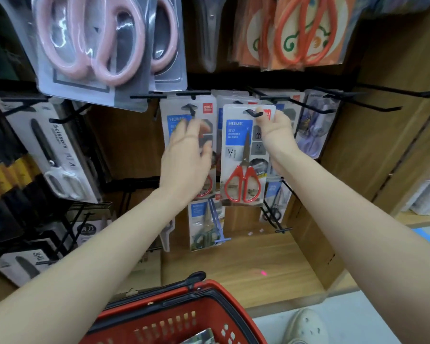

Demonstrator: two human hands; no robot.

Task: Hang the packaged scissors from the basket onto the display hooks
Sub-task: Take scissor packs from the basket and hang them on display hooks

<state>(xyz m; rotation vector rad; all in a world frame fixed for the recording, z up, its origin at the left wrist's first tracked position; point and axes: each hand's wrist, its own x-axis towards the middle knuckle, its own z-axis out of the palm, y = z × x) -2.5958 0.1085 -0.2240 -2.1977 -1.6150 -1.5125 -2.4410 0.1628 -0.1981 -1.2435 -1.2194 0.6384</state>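
At far left, a boxed pair of white-handled scissors [60, 155] hangs on the black wire rack. Above it, a blister pack of pink scissors [92, 45] hangs close to the camera.

The left hand [186, 155] is raised in front of a hanging pack [188, 108] that has a blue "HOME" label. Its fingers are loosely spread and grip nothing. The hand is blurred, so it is not possible to tell whether the fingertips touch the pack.

Just to the right is the packaged scissors [243, 155], a clear card with a blue label and red handles. It hangs upright, level with the middle row of packs. The slot at its top sits at the tip of a black display hook [252, 112]. How far the slot is threaded onto the hook cannot be told.

The right hand [274, 135] pinches the upper right corner of this pack, with the fingertips beside the hook.

Further right:
- A pack of purple scissors [315, 130] hangs on the same row.
- Bare hooks [372, 105] project toward the wooden side panel.
- Orange packs [305, 33] hang on the row above.

The red basket [184, 316] sits below the arms at the lower edge. A pale shoe [305, 326] shows to its right.
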